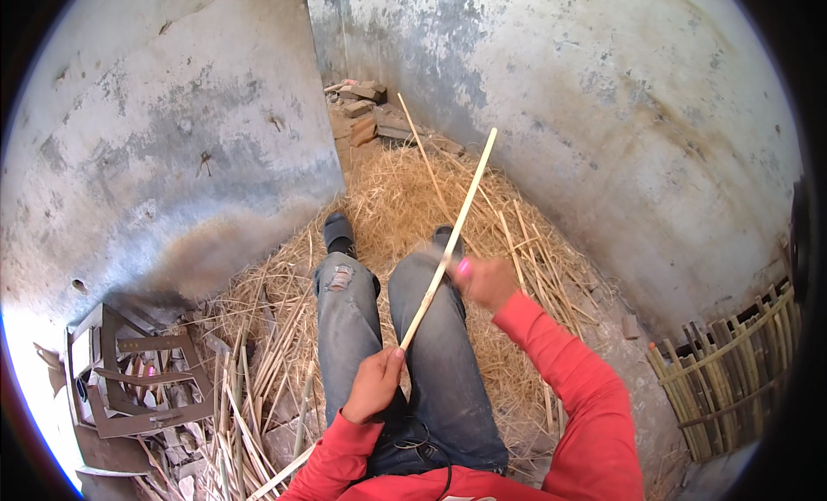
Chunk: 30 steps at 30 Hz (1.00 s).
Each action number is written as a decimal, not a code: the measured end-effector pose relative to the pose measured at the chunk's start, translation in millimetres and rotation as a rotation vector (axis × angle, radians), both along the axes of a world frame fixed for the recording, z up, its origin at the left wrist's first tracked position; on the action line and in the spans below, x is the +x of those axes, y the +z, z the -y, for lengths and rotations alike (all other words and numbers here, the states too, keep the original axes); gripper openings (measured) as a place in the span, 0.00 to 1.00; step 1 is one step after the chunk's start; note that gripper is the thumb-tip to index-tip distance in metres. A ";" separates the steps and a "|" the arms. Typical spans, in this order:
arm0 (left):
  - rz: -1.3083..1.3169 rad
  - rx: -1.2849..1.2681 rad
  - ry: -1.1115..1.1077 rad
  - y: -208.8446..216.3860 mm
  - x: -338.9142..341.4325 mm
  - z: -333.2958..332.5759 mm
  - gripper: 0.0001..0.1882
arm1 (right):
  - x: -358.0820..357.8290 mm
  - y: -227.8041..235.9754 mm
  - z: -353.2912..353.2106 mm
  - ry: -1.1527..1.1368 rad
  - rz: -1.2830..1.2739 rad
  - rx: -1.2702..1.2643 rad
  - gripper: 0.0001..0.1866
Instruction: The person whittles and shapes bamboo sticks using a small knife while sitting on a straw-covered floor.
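Note:
A long pale bamboo strip (465,208) slants up and away from my lap, between and above my knees. My left hand (374,384) is closed around its lower part. My right hand (491,282) is closed beside the strip's middle, on a knife-like tool (438,254) smeared by motion. This tool reaches leftward across the strip, and a pink spot shows by my fingers. Another pale strip (289,473) comes out beneath my left sleeve; whether it is the same piece I cannot tell.
Straw-like shavings (379,186) cover the floor around my feet. Several bamboo strips (250,398) lie at the left, near a broken brown frame (155,419). A bamboo lattice (732,372) leans at the right. Bricks (366,113) lie at the far corner between worn walls (620,113).

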<state>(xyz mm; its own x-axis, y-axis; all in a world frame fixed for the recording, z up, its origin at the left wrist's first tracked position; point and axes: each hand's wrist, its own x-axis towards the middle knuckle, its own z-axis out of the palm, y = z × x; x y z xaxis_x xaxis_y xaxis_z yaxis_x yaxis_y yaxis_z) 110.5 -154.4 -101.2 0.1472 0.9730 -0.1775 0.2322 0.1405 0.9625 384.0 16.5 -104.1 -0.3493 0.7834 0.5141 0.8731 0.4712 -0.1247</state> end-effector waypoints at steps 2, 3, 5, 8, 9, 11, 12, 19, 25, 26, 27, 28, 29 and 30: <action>-0.023 0.003 0.004 -0.8 -11.1 10.7 0.23 | 33.0 32.2 -35.9 -0.271 0.036 -0.140 0.35; -0.020 -0.004 -0.010 0.7 -14.3 15.9 0.23 | 53.4 32.3 -51.0 -0.312 0.068 -0.048 0.35; 0.049 -0.093 -0.059 -3.2 -24.1 26.8 0.23 | 105.5 30.1 -91.8 -0.481 -0.002 0.015 0.34; 0.222 -0.300 -0.125 -6.6 -54.4 59.9 0.22 | 234.3 54.9 -132.8 -0.822 -0.260 -0.015 0.33; 0.278 -0.371 -0.109 -1.8 -59.7 73.9 0.21 | 242.4 65.0 -130.9 -0.916 -0.258 -0.045 0.33; 0.324 -0.395 -0.045 3.7 -57.5 80.1 0.21 | 237.3 64.5 -131.1 -0.762 -0.307 0.013 0.33; 0.355 -0.388 -0.066 5.4 -52.0 74.7 0.21 | 225.4 68.1 -128.2 -0.678 -0.316 0.034 0.33; 0.166 -0.049 -0.105 12.6 -16.7 6.3 0.20 | 6.2 102.5 27.2 -0.047 -0.268 -0.269 0.32; -0.225 0.294 0.100 18.3 4.8 -16.8 0.17 | -24.4 61.8 72.1 0.049 -0.089 -0.143 0.30; -0.270 0.304 0.120 19.7 7.4 -15.3 0.16 | -25.8 58.7 72.3 0.052 -0.087 -0.156 0.29; -0.315 0.314 0.140 21.2 9.3 -14.0 0.16 | -27.5 56.4 72.1 0.055 -0.086 -0.169 0.28; -0.351 0.310 0.151 22.1 10.9 -13.0 0.16 | -29.4 54.6 72.0 0.059 -0.085 -0.182 0.28; -0.387 0.305 0.161 22.8 12.4 -12.0 0.15 | -31.4 53.0 72.1 0.058 -0.078 -0.184 0.28; -0.424 0.299 0.173 23.1 13.5 -10.9 0.15 | -33.3 51.0 72.2 0.059 -0.072 -0.187 0.28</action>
<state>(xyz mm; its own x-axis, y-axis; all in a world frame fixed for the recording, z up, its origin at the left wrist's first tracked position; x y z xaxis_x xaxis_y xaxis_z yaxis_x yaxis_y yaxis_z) 124.0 -143.5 -78.2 -0.0437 0.9939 0.1017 0.6061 -0.0545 0.7935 350.6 -55.7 -53.1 -0.3652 0.8465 0.3873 0.8303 0.4843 -0.2757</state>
